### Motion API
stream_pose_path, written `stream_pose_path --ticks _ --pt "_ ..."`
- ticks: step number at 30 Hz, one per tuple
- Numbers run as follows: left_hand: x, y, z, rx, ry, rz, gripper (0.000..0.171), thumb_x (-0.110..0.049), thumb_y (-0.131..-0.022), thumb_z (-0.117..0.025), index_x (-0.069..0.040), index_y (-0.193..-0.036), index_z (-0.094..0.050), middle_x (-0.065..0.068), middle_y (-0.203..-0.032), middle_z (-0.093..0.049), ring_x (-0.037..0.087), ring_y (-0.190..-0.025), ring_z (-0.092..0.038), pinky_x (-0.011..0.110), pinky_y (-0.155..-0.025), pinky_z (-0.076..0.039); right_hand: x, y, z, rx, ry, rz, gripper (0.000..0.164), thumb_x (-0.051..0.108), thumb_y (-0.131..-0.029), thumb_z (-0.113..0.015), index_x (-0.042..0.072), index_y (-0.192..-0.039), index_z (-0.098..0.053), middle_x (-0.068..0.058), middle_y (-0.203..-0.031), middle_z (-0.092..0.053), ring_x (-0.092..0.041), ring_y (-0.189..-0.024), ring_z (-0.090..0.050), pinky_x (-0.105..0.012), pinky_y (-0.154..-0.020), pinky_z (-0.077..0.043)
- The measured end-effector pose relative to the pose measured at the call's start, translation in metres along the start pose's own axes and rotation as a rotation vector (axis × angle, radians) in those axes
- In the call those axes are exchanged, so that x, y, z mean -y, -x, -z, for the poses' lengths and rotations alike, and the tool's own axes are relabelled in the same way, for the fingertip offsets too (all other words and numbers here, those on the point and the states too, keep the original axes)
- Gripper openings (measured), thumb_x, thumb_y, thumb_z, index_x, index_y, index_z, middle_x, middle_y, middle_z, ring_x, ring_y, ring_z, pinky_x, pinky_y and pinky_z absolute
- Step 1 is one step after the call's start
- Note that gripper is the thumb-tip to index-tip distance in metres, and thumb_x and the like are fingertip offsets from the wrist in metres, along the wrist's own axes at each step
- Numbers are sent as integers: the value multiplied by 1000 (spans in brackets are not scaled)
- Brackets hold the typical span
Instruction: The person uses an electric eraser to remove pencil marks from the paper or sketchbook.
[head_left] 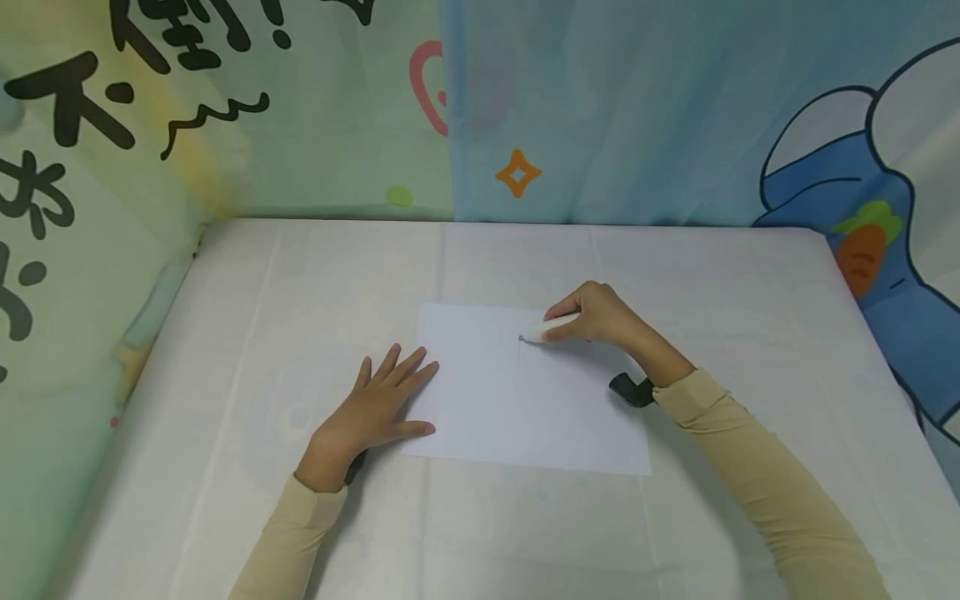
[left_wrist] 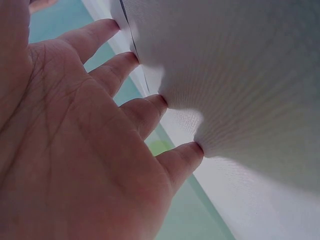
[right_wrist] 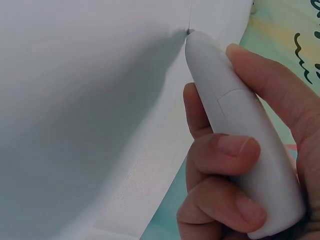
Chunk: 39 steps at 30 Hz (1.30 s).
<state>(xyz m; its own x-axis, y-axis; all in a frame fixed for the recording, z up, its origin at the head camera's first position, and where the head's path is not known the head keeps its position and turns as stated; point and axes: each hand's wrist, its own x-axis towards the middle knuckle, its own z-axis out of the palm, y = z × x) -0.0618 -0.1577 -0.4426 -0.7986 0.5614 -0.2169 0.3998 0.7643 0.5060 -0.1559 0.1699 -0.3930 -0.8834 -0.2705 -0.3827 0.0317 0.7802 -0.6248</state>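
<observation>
A sheet of white paper (head_left: 480, 408) lies on the white-covered table. In my right hand (head_left: 592, 315) I grip a thick, white pen-shaped tool (right_wrist: 245, 115), tapered to a small grey tip. Thumb and curled fingers wrap its body in the right wrist view. The tip meets the paper at the end of a thin, faint line (head_left: 519, 357). At the paper's left edge rests my left hand (head_left: 375, 412), fingers spread and fairly straight. Its fingertips (left_wrist: 159, 101) press on the white surface, while the palm stands raised in the left wrist view.
White cloth (head_left: 300, 292) with fold creases covers the table. Behind it and to the left hangs a printed curtain (head_left: 337, 150) with black lettering; a blue cartoon figure with a carrot (head_left: 862, 254) shows at the right. Black straps (head_left: 632, 390) sit at the wrists.
</observation>
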Motion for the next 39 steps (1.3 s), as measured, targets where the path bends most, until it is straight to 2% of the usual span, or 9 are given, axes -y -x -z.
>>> stream_pose_path --ticks 5,12,24,28,31,39 --pt "-1 1 0 -5 -4 -3 82 -42 -87 -70 -12 -153 -32 12 -161 -21 40 -149 -7 66 -114 -4 -1 1 -1 7 4 4 36 17 -79 -81 -1 -109 -74 -23 -120 -65 -15 -66 -47 -26 -55 -42" --pt "-1 1 0 -5 -4 -4 81 -42 -87 -70 -12 -153 -33 13 -161 -21 41 -149 -7 66 -114 -4 1 4 -2 13 -2 -1 35 16 -79 -81 -1 -108 -74 -23 -119 -66 -15 -65 -45 -26 -54 -41" --pt "-2 2 0 1 10 1 81 -41 -88 -70 -12 -153 -32 13 -161 -21 40 -149 -6 65 -115 -2 -2 6 -3 25 -22 9 35 15 -78 -81 -1 -108 -74 -22 -117 -68 -13 -56 -43 -24 -50 -38" --pt "-2 2 0 5 9 5 81 -42 -88 -70 -12 -153 -32 13 -162 -20 40 -149 -5 65 -115 -2 -2 8 -4 19 -2 23 34 17 -78 -82 0 -107 -75 -21 -116 -68 -21 -80 -58 -24 -58 -41" --pt "-2 2 0 2 8 5 81 -42 -88 -70 -11 -153 -32 13 -161 -20 40 -149 -5 65 -115 -2 0 10 -5 19 13 40 34 18 -78 -82 0 -106 -75 -21 -116 -68 -28 -104 -59 -25 -66 -44" --pt "-2 2 0 -3 5 3 81 -42 -88 -69 -12 -153 -32 13 -162 -20 40 -149 -5 65 -115 -3 1 12 -6 34 15 34 34 18 -78 -82 1 -107 -75 -19 -115 -69 -32 -112 -59 -27 -71 -43"
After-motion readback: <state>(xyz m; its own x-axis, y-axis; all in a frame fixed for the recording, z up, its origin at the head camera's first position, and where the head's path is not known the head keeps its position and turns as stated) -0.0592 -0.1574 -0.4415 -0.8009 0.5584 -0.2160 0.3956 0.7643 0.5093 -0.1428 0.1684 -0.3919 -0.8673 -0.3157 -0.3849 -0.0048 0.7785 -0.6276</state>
